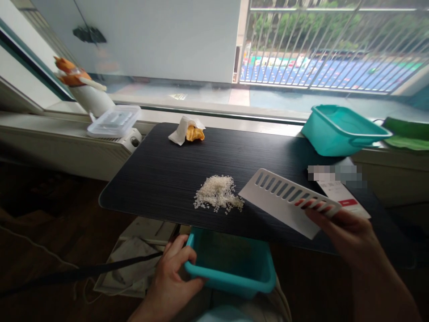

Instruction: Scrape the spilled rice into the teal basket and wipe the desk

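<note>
Grips the bin [236, 285] at its left end in the left hand [176, 270], with fingers and thumb curled closely over the rim, by the near edge of the table [157, 165]. Has the rice [216, 191] heaped on top, beyond and right of those fingertips. Holds the scraper [281, 208] in the right hand [348, 228], with fingers closed on its slotted right end, well right of the rice.

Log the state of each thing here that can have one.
Near teal tub: open-topped, contents unclear
Slotted white board: held, tilted
White grains: loose heap on tabletop
Left hand: gripping near tub's rim
Right hand: gripping board
Far teal tub: open-topped
White tissue: crumpled
</note>
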Demonstrator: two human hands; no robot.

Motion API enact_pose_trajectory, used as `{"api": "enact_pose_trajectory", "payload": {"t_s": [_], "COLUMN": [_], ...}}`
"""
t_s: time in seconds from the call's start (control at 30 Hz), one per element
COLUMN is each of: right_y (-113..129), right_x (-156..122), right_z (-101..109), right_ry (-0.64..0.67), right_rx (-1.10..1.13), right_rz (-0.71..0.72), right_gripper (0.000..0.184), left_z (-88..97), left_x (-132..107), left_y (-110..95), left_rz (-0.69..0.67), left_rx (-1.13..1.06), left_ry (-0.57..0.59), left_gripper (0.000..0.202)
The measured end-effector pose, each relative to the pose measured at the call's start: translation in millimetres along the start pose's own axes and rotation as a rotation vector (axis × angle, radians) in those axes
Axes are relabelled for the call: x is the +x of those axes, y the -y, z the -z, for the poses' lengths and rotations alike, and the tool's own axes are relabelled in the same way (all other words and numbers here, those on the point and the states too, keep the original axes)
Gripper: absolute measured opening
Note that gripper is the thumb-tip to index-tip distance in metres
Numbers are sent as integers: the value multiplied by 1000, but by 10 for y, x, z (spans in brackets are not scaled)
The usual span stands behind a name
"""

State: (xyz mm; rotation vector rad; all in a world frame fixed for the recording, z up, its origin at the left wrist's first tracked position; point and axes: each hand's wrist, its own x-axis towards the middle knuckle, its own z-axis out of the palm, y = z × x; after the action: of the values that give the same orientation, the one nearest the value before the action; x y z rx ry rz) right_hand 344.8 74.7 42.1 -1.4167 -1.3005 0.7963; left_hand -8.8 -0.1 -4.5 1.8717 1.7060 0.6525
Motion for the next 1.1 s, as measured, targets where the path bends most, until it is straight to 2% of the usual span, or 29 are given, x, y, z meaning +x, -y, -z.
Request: {"api": "enact_pose_trajectory", "payload": {"t_s": [0.27, 0.57, 0.8, 1.0, 1.1], "right_y": [144, 136, 180, 73, 51], "right_x": [-89, -168, -250, -139, -133], "right_z": [-135, 86, 127, 104, 93], "right_ry": [231, 34, 103, -40, -12], "right_rx": [42, -24, -7, 68, 37], "right_rz": [-82, -196, -236, -168, -194], "right_gripper": [20, 28, 28, 19, 23], "left_z": [-6, -12, 14, -9, -16], "left_x": [-17, -14, 13, 3, -12], "left_y": [-34, -36, -94, -61, -48], "left_rz": [-4, -8, -15, -46, -48], "left_rx": [-42, 15, 19, 47, 50], "left_ry": [20, 4, 26, -14, -24], "left_gripper": [15, 15, 16, 16, 17]}}
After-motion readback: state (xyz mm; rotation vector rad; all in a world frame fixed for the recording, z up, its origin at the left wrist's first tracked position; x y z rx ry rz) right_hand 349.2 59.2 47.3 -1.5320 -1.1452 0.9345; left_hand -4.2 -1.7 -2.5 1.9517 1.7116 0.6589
